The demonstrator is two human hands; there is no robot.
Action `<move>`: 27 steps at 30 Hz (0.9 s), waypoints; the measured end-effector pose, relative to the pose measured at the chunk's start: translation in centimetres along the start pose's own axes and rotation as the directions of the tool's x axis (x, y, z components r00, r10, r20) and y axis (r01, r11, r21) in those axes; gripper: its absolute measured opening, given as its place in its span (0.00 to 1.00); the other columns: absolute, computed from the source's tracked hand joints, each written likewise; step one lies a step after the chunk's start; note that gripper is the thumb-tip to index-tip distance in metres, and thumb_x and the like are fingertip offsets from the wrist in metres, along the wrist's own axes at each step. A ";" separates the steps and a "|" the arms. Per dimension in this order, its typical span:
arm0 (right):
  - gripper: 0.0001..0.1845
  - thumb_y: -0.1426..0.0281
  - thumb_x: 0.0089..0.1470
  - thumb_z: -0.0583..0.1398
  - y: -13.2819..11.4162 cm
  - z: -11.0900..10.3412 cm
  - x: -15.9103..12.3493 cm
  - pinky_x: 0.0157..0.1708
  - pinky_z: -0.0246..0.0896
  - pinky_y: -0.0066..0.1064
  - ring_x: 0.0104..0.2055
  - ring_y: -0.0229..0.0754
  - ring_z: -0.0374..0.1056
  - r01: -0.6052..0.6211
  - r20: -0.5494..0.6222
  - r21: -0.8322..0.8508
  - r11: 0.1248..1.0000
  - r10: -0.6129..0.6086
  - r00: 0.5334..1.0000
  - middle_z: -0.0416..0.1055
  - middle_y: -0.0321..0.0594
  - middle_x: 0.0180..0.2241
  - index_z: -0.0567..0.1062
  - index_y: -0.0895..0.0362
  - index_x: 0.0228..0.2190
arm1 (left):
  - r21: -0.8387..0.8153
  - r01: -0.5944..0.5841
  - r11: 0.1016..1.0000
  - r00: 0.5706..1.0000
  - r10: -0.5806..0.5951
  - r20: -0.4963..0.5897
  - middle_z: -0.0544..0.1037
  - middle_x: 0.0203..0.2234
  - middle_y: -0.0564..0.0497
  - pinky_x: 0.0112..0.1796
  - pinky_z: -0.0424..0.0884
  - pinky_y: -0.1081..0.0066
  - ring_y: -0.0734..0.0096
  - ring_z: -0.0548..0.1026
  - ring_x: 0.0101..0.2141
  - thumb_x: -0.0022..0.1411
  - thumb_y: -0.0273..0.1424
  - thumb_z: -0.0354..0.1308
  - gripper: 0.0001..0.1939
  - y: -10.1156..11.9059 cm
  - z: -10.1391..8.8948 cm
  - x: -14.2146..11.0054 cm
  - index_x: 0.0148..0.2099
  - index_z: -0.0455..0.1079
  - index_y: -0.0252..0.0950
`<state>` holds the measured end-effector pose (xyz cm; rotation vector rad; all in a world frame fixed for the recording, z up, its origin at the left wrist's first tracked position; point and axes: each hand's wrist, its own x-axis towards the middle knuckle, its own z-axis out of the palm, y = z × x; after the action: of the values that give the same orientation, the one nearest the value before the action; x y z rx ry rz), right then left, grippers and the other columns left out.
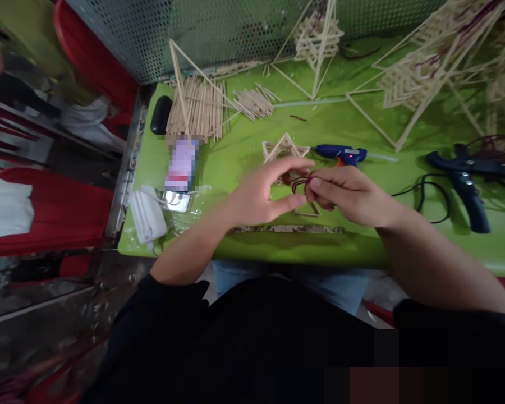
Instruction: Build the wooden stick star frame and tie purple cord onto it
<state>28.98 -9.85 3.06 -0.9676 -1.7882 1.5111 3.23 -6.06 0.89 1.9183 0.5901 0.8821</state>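
Between the thumb and fingers of my right hand (349,196) a dark red cord (299,182) is pinched, its loops sticking out to the left. My left hand (265,193) is beside it, thumb and fingers spread apart around the loops; whether it touches the cord I cannot tell. Partly hidden behind both hands lies a small star-shaped frame of wooden sticks (285,145). Just beyond my right hand a blue glue gun (340,153) rests on the green table (235,163), a small red light lit on it and a clear glue stick in its back.
Bundles of wooden sticks (197,109) lie at the back left, near a phone (180,163) and a white power bank (148,213). Stick frames (404,84) with red cord stand at the back right. A dark blue plier-like cutter (467,179) lies at right.
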 end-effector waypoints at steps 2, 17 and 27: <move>0.30 0.46 0.81 0.61 -0.2 0.3 0.0 0.25 0.53 0.32 0.25 0.35 0.58 -0.005 0.006 0.006 1.000 0.005 1.000 0.65 0.33 0.24 0.79 0.55 0.33 | 0.015 0.136 0.991 0.989 -0.136 0.054 0.90 0.53 0.41 0.55 0.83 0.57 0.57 0.87 0.49 0.74 0.48 0.74 0.28 1.2 0.5 -0.4 0.68 0.81 0.39; 0.22 0.54 0.74 0.68 -0.2 -1.6 0.7 0.17 0.59 0.26 0.19 0.36 0.69 -0.343 0.161 0.519 0.783 0.304 0.939 0.79 0.42 0.23 0.90 0.59 0.38 | -0.416 0.407 0.813 0.913 -0.367 0.176 0.86 0.31 0.50 0.32 0.80 0.75 0.72 0.85 0.30 0.73 0.38 0.77 0.16 1.3 -3.3 0.2 0.58 0.85 0.38; 0.18 0.56 0.63 0.78 0.1 -1.3 0.9 0.22 0.75 0.26 0.22 0.40 0.76 -0.257 0.083 0.544 0.799 0.254 0.964 0.85 0.47 0.29 0.89 0.60 0.35 | -0.486 0.293 0.824 0.954 -0.289 0.084 0.82 0.25 0.54 0.28 0.77 0.77 0.74 0.82 0.27 0.69 0.43 0.80 0.18 -1.3 -3.9 0.3 0.57 0.87 0.43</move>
<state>29.52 -8.35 3.16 -0.9204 -1.1275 2.0455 0.34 -3.14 1.12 1.3226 0.5687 0.7389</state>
